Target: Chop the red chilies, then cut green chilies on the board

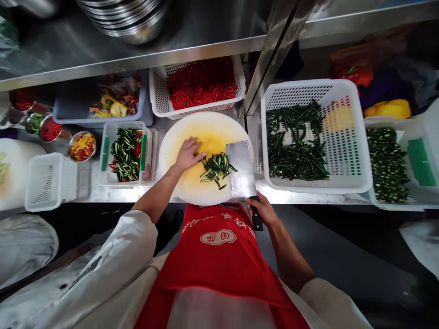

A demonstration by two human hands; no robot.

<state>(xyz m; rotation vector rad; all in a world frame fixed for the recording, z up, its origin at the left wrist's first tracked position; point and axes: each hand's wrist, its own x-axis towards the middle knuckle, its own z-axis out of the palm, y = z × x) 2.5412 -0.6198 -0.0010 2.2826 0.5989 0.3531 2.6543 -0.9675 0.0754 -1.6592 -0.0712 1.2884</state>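
A round white cutting board (185, 187), stained yellow in the middle, lies in front of me. On it is a small heap of cut green chili peppers (217, 167). My left hand (188, 154) rests on the board just left of the heap, fingers apart and holding nothing. In my right hand (262, 209) is the black handle of a cleaver (240, 164). Its broad blade lies flat over the right side of the board, its left edge beside the peppers.
Right of the board stands a white basket (346, 176) of whole green chilies; beyond it, a bin of chopped green pieces (387, 164). Behind is a basket of red chilies (206, 84). A clear container (106, 155) of cut peppers stands left. A steel shelf (206, 50) overhangs the back.
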